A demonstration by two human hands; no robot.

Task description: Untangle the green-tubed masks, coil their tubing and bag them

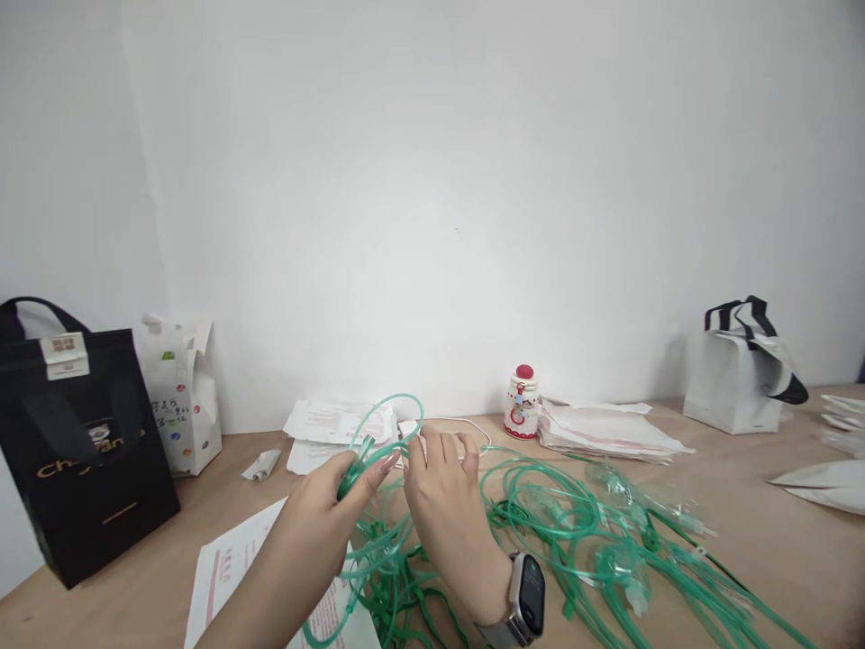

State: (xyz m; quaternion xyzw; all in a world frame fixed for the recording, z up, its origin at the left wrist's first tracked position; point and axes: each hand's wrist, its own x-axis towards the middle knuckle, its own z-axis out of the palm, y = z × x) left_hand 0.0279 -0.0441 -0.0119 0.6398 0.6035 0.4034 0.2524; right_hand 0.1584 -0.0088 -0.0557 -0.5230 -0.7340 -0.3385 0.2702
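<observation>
My left hand [324, 505] is closed around a loosely coiled length of clear green plastic tubing [386, 398], and one loop rises above the fingers. Close beside it, my right hand [442, 482] has its fingers curled down at the same tubing; the fingertips are partly hidden. A watch [525, 595] is on the right wrist. Under both hands lies a tangle of green tubing and green straps [396, 586]. To the right is a pile of more green tubing [541, 491] with clear oxygen masks [622, 563] among it.
At the left stand a black bag [87, 451] and a white printed bag [186, 406]. Printed paper packets [233, 550] lie under the tangle. Along the wall are a red-and-white bottle [522, 406], stacked paper packets [601, 428] and a white bag with black handles [733, 383].
</observation>
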